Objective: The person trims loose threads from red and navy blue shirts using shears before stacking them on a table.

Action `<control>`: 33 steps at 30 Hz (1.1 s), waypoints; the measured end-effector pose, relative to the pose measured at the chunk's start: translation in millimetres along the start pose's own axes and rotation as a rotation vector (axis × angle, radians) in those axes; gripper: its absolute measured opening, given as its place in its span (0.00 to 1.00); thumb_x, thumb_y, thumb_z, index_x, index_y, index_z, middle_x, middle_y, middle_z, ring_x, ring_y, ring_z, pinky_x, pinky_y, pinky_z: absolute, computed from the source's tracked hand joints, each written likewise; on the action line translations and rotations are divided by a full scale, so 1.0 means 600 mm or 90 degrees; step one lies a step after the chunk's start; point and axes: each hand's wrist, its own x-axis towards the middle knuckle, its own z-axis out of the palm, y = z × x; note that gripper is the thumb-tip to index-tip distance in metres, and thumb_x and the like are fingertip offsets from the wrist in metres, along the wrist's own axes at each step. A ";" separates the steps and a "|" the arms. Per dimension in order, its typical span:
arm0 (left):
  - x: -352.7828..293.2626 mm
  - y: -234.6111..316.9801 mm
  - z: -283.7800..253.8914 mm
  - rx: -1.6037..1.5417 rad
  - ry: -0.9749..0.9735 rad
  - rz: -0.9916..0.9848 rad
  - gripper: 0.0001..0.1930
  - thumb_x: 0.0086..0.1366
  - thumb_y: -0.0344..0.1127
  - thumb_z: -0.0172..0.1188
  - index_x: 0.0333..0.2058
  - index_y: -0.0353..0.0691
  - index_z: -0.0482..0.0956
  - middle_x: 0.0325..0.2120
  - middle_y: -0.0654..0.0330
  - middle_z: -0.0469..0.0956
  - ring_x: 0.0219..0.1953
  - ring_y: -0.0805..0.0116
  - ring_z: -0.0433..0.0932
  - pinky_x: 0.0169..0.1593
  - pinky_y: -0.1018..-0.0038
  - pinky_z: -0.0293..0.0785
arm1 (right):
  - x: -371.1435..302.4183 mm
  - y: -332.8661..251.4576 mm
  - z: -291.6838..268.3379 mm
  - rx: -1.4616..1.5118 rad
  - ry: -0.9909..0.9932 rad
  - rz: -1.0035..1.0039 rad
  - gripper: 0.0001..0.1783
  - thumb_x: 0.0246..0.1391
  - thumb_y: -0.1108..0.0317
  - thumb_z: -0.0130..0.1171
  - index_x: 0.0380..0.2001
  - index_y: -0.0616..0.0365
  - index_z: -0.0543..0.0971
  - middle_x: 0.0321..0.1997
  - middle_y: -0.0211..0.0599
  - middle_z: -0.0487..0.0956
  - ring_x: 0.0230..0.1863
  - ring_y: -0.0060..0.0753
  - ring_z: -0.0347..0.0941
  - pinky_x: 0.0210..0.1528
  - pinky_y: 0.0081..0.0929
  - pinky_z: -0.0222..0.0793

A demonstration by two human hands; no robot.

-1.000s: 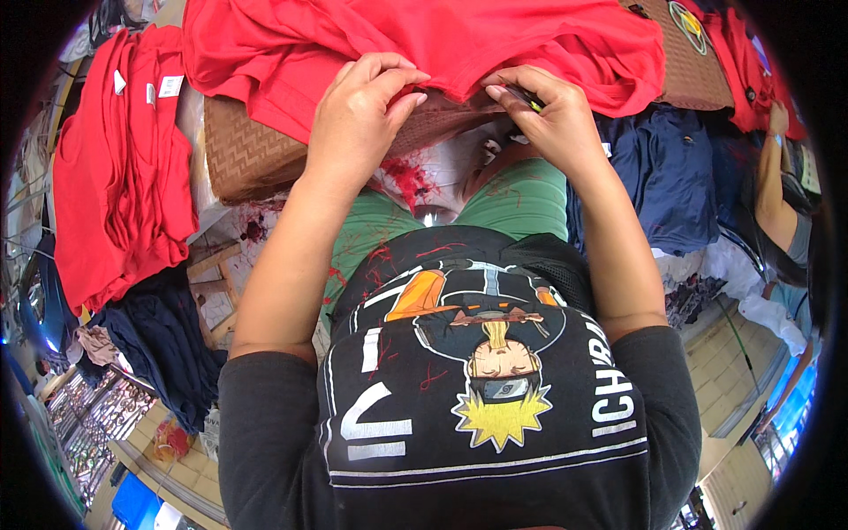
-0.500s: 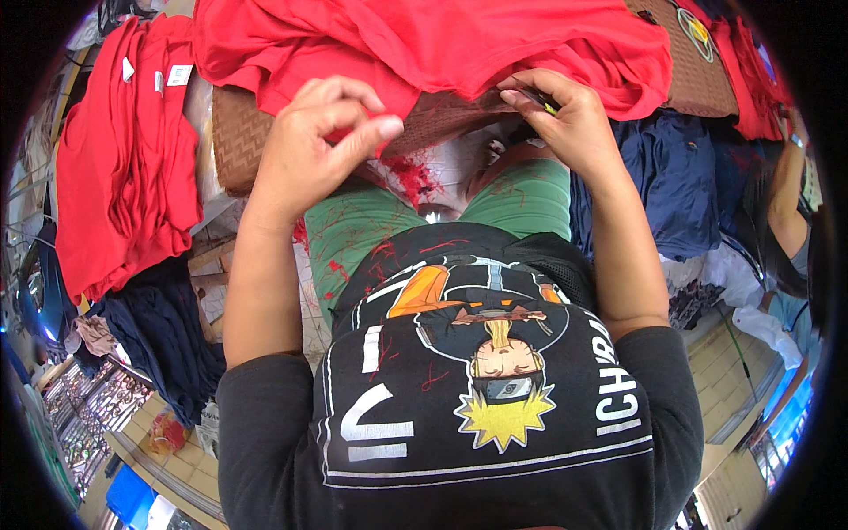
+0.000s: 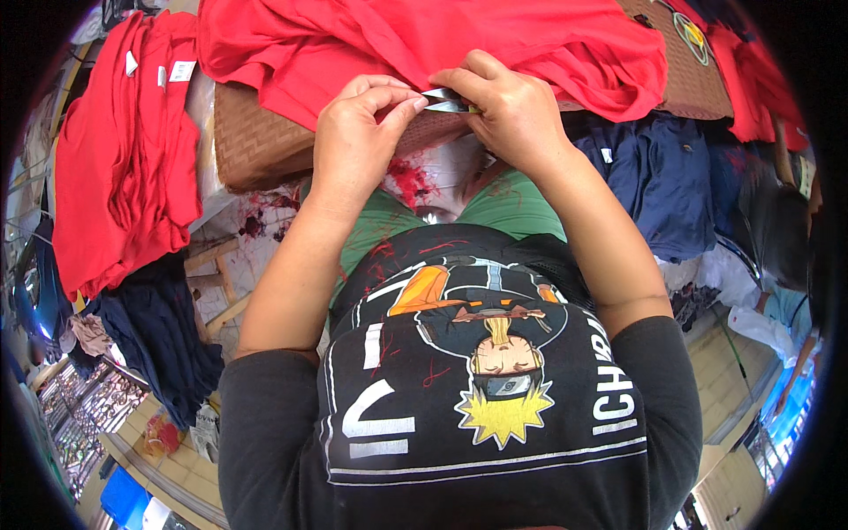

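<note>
Snips [image 3: 449, 107] point left from the curled right hand [image 3: 514, 108].

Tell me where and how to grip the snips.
Take the snips by the handle end, coming from the right, as the right hand does: the bare metal blades point left, toward the left hand, so that side looks riskier. The handle is mostly hidden by the right hand.

In the lower middle is a black T-shirt [image 3: 477, 508] with short sleeves [image 3: 269, 415], big white marks [image 3: 382, 449] and an upside-down cartoon figure [image 3: 502, 413] with spiky yellow hair. Green pants [image 3: 517, 208] peek out above, and red threads [image 3: 435, 377] stick to the shirt
</note>
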 end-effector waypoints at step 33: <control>-0.008 0.018 -0.017 -0.042 -0.041 -0.015 0.09 0.57 0.33 0.66 0.36 0.38 0.85 0.36 0.60 0.79 0.41 0.73 0.76 0.47 0.78 0.70 | -0.005 -0.028 -0.020 0.063 0.039 0.011 0.12 0.47 0.69 0.62 0.38 0.52 0.78 0.37 0.34 0.74 0.35 0.40 0.76 0.33 0.34 0.72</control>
